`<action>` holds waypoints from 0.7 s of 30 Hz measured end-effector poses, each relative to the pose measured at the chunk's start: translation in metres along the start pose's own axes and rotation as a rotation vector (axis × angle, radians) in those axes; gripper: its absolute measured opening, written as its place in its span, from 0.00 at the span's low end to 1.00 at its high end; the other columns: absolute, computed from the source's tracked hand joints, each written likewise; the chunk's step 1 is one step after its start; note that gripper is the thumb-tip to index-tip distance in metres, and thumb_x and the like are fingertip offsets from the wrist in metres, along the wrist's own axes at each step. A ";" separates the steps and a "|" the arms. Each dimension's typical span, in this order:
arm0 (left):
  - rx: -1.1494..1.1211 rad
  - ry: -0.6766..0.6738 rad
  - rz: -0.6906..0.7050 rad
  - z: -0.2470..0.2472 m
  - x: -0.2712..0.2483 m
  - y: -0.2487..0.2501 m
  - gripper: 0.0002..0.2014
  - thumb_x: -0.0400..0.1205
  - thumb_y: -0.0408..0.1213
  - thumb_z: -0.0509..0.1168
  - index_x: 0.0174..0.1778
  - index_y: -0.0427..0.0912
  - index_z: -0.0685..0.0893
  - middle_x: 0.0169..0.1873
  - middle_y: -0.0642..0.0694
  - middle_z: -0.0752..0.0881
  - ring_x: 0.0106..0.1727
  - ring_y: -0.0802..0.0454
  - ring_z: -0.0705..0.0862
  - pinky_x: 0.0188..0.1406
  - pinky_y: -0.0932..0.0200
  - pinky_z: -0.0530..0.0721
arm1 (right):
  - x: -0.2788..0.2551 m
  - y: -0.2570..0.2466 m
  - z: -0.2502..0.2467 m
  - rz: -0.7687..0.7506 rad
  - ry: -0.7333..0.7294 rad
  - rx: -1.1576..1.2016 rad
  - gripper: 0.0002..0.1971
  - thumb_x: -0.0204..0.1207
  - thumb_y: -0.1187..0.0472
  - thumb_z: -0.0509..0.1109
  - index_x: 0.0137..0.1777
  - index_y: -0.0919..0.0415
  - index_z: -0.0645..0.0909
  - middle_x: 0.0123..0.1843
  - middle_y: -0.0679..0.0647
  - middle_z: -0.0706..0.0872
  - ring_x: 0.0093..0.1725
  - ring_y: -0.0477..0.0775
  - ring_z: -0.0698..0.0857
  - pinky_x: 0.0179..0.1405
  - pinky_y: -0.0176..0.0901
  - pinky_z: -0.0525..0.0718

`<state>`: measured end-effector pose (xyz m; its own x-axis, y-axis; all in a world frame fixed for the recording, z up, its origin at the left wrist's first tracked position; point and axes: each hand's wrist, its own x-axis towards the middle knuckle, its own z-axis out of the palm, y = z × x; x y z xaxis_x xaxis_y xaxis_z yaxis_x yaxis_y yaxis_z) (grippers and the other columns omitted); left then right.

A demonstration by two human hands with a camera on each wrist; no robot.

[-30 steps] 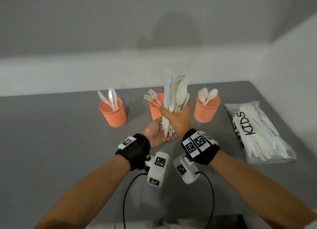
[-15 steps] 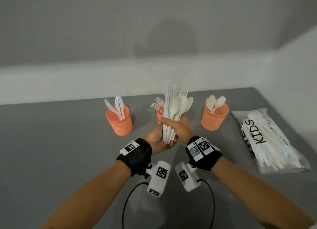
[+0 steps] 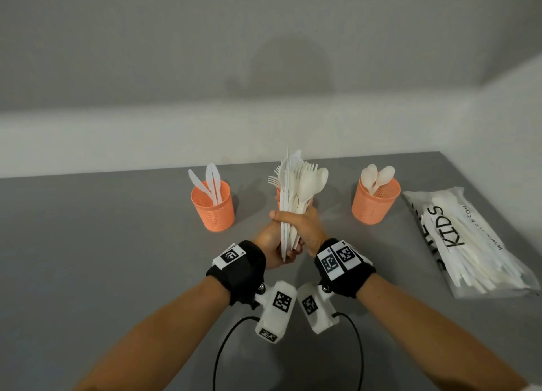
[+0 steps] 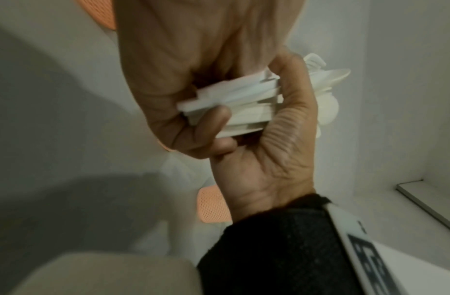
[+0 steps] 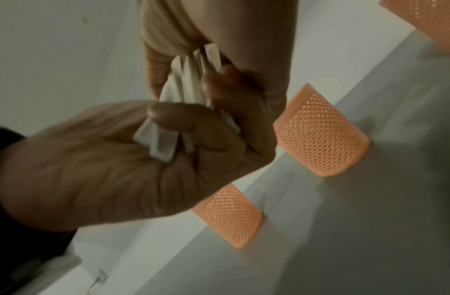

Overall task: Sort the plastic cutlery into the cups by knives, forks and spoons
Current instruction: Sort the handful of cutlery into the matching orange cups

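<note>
A bundle of white plastic cutlery point(image 3: 296, 191), mixed knives, forks and spoons, stands upright above the grey table point(image 3: 117, 258). My right hand point(image 3: 305, 226) grips its handles. My left hand point(image 3: 269, 241) holds the lower ends from below and the left. The handle ends point(image 4: 231, 103) fan out between thumb and fingers in the left wrist view. Three orange mesh cups stand behind. The left cup point(image 3: 214, 212) holds knives point(image 3: 211, 185). The right cup point(image 3: 375, 206) holds spoons point(image 3: 377, 176). The bundle mostly hides the middle cup, and forks point(image 3: 274, 181) show beside it.
A clear plastic bag point(image 3: 469, 241) printed "KIDS" and full of white cutlery lies at the table's right edge. A pale wall runs behind the cups and along the right side. Two cups point(image 5: 320, 137) point(image 5: 229, 215) appear close behind the hands in the right wrist view.
My left hand has moved from lying open under the bundle to closing round its lower ends. The bundle has stayed upright in front of the middle cup, now packed tighter.
</note>
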<state>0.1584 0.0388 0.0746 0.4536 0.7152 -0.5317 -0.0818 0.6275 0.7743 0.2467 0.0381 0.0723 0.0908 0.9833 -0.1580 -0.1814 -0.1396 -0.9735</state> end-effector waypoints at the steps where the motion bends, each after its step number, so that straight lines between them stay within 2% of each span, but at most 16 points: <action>1: -0.002 -0.005 -0.010 -0.002 -0.001 -0.001 0.18 0.84 0.52 0.49 0.41 0.48 0.80 0.26 0.49 0.76 0.22 0.57 0.73 0.14 0.73 0.65 | 0.001 0.002 0.001 0.012 0.008 -0.015 0.15 0.68 0.71 0.75 0.49 0.52 0.82 0.50 0.50 0.87 0.51 0.46 0.85 0.49 0.34 0.81; 3: -0.021 -0.037 -0.017 -0.005 -0.001 -0.003 0.20 0.85 0.52 0.47 0.39 0.47 0.80 0.26 0.48 0.77 0.22 0.57 0.74 0.13 0.72 0.66 | 0.004 0.005 0.004 0.046 0.077 -0.025 0.12 0.67 0.68 0.75 0.47 0.54 0.82 0.47 0.55 0.88 0.49 0.54 0.87 0.45 0.41 0.84; 5: -0.022 -0.079 -0.021 -0.012 -0.004 0.000 0.23 0.85 0.51 0.44 0.40 0.44 0.80 0.27 0.46 0.80 0.25 0.55 0.78 0.18 0.69 0.72 | 0.005 0.004 0.006 0.082 0.129 0.049 0.17 0.64 0.64 0.76 0.54 0.62 0.81 0.47 0.62 0.88 0.42 0.56 0.89 0.36 0.43 0.86; 6: -0.020 -0.118 -0.018 -0.017 -0.006 0.003 0.23 0.84 0.50 0.44 0.43 0.43 0.80 0.31 0.45 0.81 0.29 0.53 0.81 0.24 0.66 0.76 | 0.008 0.004 0.005 0.096 0.134 0.111 0.20 0.63 0.64 0.75 0.57 0.65 0.79 0.46 0.64 0.88 0.37 0.55 0.88 0.31 0.42 0.85; 8: -0.009 -0.225 -0.004 -0.026 -0.012 0.008 0.18 0.81 0.49 0.49 0.52 0.42 0.80 0.40 0.44 0.83 0.40 0.49 0.83 0.37 0.60 0.81 | 0.010 -0.001 0.001 0.112 0.114 0.172 0.15 0.68 0.65 0.73 0.54 0.68 0.79 0.40 0.61 0.86 0.32 0.52 0.87 0.28 0.40 0.84; 9: 0.025 -0.258 0.003 -0.029 -0.015 0.009 0.16 0.78 0.48 0.54 0.54 0.43 0.79 0.41 0.45 0.84 0.42 0.49 0.83 0.39 0.59 0.82 | 0.010 -0.003 -0.002 0.122 0.092 0.167 0.10 0.71 0.66 0.72 0.52 0.68 0.80 0.39 0.60 0.86 0.34 0.53 0.86 0.30 0.40 0.85; 10: 0.089 -0.277 0.011 -0.030 -0.016 0.010 0.14 0.76 0.46 0.59 0.53 0.44 0.79 0.41 0.45 0.84 0.42 0.50 0.84 0.38 0.61 0.83 | 0.011 -0.003 -0.005 0.130 0.063 0.144 0.09 0.71 0.67 0.71 0.51 0.68 0.80 0.40 0.61 0.86 0.37 0.54 0.86 0.33 0.42 0.85; 12: 0.341 -0.266 0.078 -0.025 -0.016 0.007 0.07 0.77 0.41 0.64 0.49 0.46 0.78 0.36 0.47 0.83 0.35 0.55 0.83 0.30 0.66 0.81 | 0.008 -0.003 -0.006 0.147 -0.031 0.056 0.10 0.69 0.65 0.74 0.49 0.66 0.82 0.42 0.62 0.87 0.43 0.57 0.86 0.42 0.46 0.86; 14: 0.608 -0.210 0.180 -0.022 -0.012 0.004 0.04 0.81 0.38 0.66 0.46 0.45 0.77 0.32 0.46 0.81 0.25 0.60 0.81 0.20 0.69 0.76 | 0.004 -0.004 -0.005 0.202 -0.136 0.013 0.01 0.69 0.63 0.74 0.39 0.59 0.87 0.39 0.60 0.87 0.43 0.62 0.85 0.52 0.59 0.82; 15: 0.659 -0.194 0.221 -0.022 -0.008 0.004 0.05 0.81 0.39 0.65 0.47 0.42 0.77 0.31 0.45 0.81 0.21 0.61 0.79 0.17 0.70 0.74 | 0.003 -0.003 -0.004 0.227 -0.172 0.029 0.02 0.68 0.61 0.74 0.36 0.56 0.88 0.36 0.58 0.87 0.42 0.64 0.83 0.53 0.65 0.80; 16: 0.649 -0.178 0.249 -0.023 -0.006 0.004 0.08 0.81 0.41 0.66 0.48 0.39 0.77 0.32 0.42 0.81 0.19 0.61 0.78 0.14 0.70 0.73 | 0.002 -0.003 -0.003 0.250 -0.204 0.063 0.01 0.66 0.60 0.74 0.37 0.54 0.87 0.36 0.56 0.87 0.41 0.65 0.82 0.50 0.65 0.80; 18: 0.598 -0.146 0.281 -0.024 -0.003 0.003 0.12 0.80 0.43 0.67 0.49 0.36 0.77 0.34 0.37 0.81 0.16 0.60 0.78 0.12 0.69 0.73 | 0.003 -0.001 -0.004 0.278 -0.248 0.103 0.10 0.64 0.57 0.71 0.46 0.54 0.84 0.40 0.57 0.86 0.40 0.66 0.81 0.40 0.57 0.80; 19: 0.600 -0.131 0.287 -0.023 -0.004 0.003 0.11 0.80 0.42 0.66 0.47 0.36 0.78 0.32 0.37 0.81 0.16 0.60 0.79 0.13 0.69 0.74 | 0.004 0.000 -0.005 0.296 -0.266 0.118 0.13 0.63 0.57 0.71 0.50 0.54 0.83 0.42 0.58 0.86 0.39 0.66 0.81 0.38 0.54 0.79; 21: 0.640 -0.108 0.265 -0.022 -0.006 0.002 0.10 0.81 0.42 0.65 0.43 0.38 0.78 0.27 0.43 0.83 0.16 0.59 0.80 0.14 0.69 0.76 | 0.003 0.000 -0.007 0.315 -0.284 0.078 0.16 0.63 0.55 0.72 0.51 0.57 0.81 0.40 0.59 0.86 0.34 0.64 0.81 0.30 0.50 0.80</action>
<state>0.1359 0.0422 0.0720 0.5794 0.7634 -0.2854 0.3219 0.1074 0.9407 0.2537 0.0399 0.0702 -0.2515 0.8890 -0.3827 -0.2318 -0.4393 -0.8679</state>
